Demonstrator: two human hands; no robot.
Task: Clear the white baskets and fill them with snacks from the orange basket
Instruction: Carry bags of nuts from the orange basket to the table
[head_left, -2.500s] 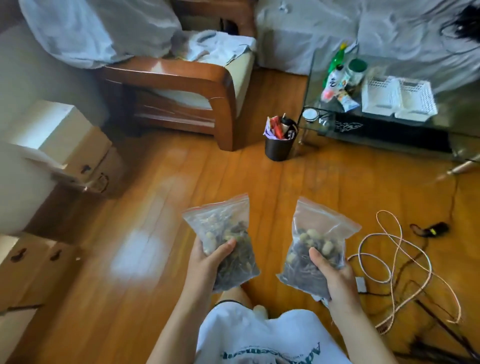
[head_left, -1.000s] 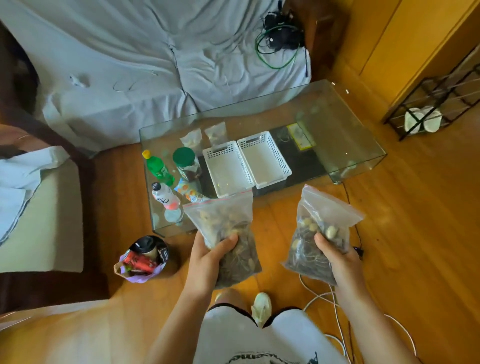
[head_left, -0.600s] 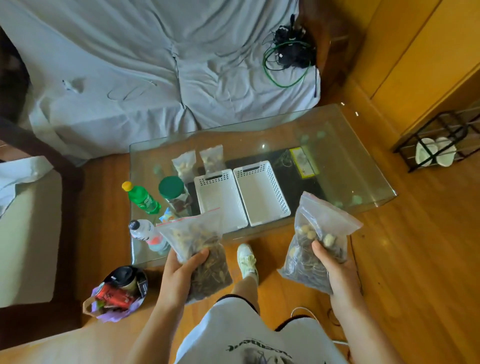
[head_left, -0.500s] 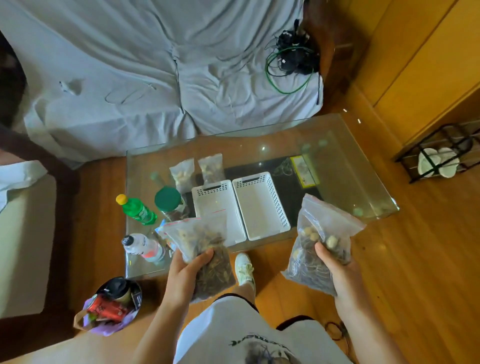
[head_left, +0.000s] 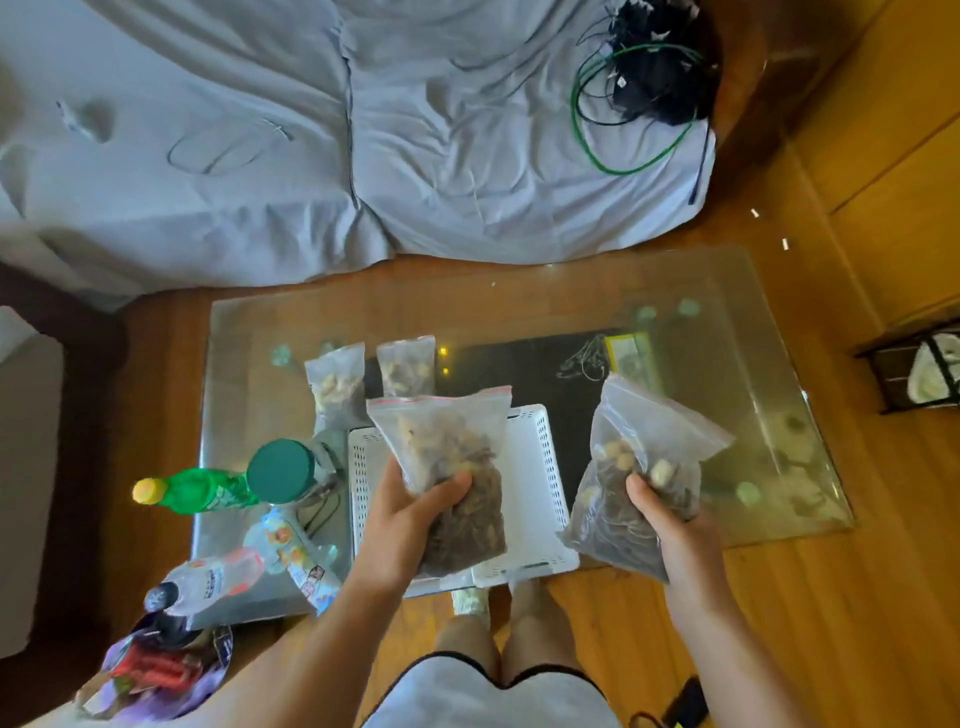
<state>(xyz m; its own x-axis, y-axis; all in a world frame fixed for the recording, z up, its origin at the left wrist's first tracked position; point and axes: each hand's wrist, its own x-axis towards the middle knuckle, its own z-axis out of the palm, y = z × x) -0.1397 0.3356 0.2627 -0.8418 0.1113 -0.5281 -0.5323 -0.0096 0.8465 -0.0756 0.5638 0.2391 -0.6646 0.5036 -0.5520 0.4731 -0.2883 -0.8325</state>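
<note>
Two white perforated baskets (head_left: 540, 499) sit side by side on the glass coffee table (head_left: 727, 364), both largely hidden behind my left hand's bag. My left hand (head_left: 410, 519) grips a clear zip bag of mixed snacks (head_left: 452, 467) directly above the baskets. My right hand (head_left: 670, 530) grips a second clear snack bag (head_left: 639, 467) above the table's front edge, right of the baskets. Two smaller snack bags (head_left: 337, 384) (head_left: 408, 366) lie on the glass behind the baskets. No orange basket is in view.
Left of the baskets stand a green bottle (head_left: 197, 491), a green-lidded jar (head_left: 283, 470), a clear drink bottle (head_left: 208, 577) and a colourful wrapper (head_left: 296, 551). A full bin (head_left: 156, 670) sits on the floor at lower left. A sheet-covered sofa (head_left: 363, 130) lies behind the table.
I have stepped up to the table. Both hands carried their bags forward; the left bag now hangs over the white baskets, the right bag over the table's front edge.
</note>
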